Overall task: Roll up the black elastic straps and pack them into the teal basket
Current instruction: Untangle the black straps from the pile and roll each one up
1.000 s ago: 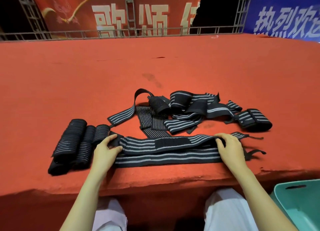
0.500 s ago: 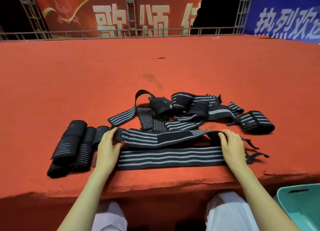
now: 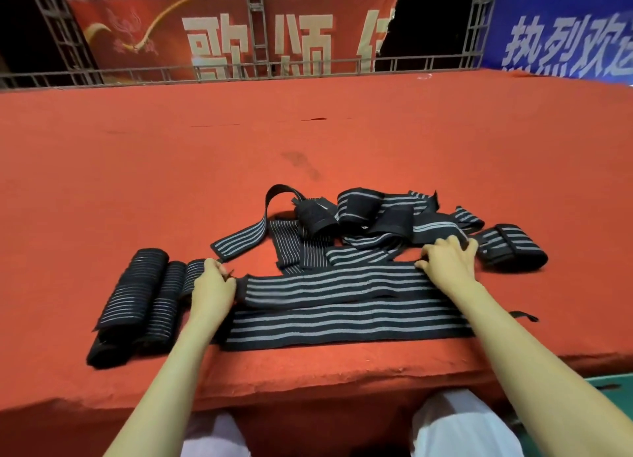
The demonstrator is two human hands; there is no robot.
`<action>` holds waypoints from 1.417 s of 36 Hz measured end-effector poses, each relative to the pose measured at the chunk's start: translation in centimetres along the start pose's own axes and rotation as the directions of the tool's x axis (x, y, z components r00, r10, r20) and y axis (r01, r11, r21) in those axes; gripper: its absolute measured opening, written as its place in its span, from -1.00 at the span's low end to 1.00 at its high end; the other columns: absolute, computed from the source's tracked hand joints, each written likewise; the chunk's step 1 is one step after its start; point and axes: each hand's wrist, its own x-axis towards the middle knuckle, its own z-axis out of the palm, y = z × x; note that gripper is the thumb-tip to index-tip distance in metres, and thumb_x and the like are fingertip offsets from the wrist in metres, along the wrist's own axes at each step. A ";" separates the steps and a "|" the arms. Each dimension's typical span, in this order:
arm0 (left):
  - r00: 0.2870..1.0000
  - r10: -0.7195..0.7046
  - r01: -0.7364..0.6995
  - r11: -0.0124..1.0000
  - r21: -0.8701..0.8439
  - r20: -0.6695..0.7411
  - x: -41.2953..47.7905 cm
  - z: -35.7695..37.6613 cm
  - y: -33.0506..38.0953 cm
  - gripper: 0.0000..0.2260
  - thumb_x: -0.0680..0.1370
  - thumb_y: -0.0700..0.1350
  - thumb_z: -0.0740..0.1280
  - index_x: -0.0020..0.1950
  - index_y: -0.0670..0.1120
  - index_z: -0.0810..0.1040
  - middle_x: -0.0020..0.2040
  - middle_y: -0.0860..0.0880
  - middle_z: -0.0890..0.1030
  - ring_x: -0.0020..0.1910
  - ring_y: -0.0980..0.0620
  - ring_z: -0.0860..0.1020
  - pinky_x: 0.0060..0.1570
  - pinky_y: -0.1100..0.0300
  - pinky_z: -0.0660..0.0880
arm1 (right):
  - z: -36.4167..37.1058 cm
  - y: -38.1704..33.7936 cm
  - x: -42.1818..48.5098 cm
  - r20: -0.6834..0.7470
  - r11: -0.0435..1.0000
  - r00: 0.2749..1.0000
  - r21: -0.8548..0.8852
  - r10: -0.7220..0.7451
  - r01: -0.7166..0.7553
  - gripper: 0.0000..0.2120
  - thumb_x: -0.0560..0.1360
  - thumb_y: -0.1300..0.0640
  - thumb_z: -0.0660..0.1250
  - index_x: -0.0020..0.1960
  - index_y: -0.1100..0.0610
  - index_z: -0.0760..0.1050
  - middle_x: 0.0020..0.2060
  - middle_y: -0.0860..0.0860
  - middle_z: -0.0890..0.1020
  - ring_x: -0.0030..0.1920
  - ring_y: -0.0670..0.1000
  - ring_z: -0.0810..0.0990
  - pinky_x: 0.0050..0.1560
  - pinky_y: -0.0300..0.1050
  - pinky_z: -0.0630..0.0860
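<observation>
1. Rolls [image 3: 137, 302], lower left: lie side by side on the red cloth [image 3: 137, 182], touching one another.
2. Left hand [image 3: 212, 289], left of centre: clenches on the left end of the long strap [image 3: 342, 306], with the knuckles just beside the nearest roll.
3. Long strap, centre: lies flat near the cloth's front edge, folded back on itself in two layers, with the upper layer set a little farther from the edge.
4. Pile [image 3: 359, 223], above centre: sits tangled just behind the long strap and touches it.
5. Right hand [image 3: 448, 261], right of centre: rests released, with fingers spread and nearly straight, pressing the long strap's right end where it meets the pile.
6. Loop [image 3: 510, 247], right: lies just beside the right fingertips.
7. Basket [image 3: 620, 388], lower right edge: shows only as a teal sliver below the cloth's edge, beside the right forearm, well apart from the straps.
</observation>
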 end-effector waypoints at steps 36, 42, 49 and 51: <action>0.899 0.393 -0.410 0.911 0.054 0.195 6.0 8.1 9.8 -0.73 0.57 -0.11 0.27 0.27 -0.12 0.47 0.25 -0.09 0.46 0.27 -0.07 0.41 0.28 0.07 0.33 | -4.5 -12.3 6.7 -0.201 0.720 0.952 0.622 -0.233 0.307 -0.55 0.54 0.06 0.30 0.40 0.05 0.32 0.33 0.07 0.34 0.42 0.07 0.15 0.38 0.02 0.18; 0.734 0.621 -0.666 0.738 0.111 0.275 7.5 9.8 11.6 -0.62 0.58 -0.01 0.27 0.38 -0.06 0.42 0.40 -0.05 0.35 0.43 -0.01 0.22 0.40 0.14 0.12 | -4.4 -12.9 11.7 0.025 0.809 0.994 0.583 -0.109 0.073 -0.39 0.53 -0.04 0.31 0.48 0.11 0.17 0.42 0.12 0.28 0.47 0.17 0.12 0.43 0.19 0.15; 0.723 0.346 -0.554 0.808 0.201 0.598 7.4 12.4 9.6 -0.49 0.56 0.23 0.19 0.46 0.06 0.33 0.51 -0.13 0.21 0.51 -0.09 0.08 0.47 -0.04 0.08 | -4.0 -11.4 11.2 -0.204 0.617 0.979 0.771 0.000 0.161 -0.75 0.55 0.13 0.33 0.17 0.22 0.50 0.06 0.11 0.47 0.09 0.06 0.43 0.01 -0.23 0.26; 0.722 0.313 -0.563 0.784 0.261 0.617 7.3 12.5 9.4 -0.49 0.56 0.24 0.17 0.47 0.08 0.31 0.52 -0.11 0.18 0.52 -0.08 0.03 0.46 -0.10 0.08 | -6.0 -10.6 10.8 -0.329 0.500 0.942 0.828 0.067 0.253 -0.81 0.54 0.14 0.34 0.10 0.20 0.51 0.00 0.08 0.48 -0.02 -0.03 0.42 -0.08 -0.32 0.21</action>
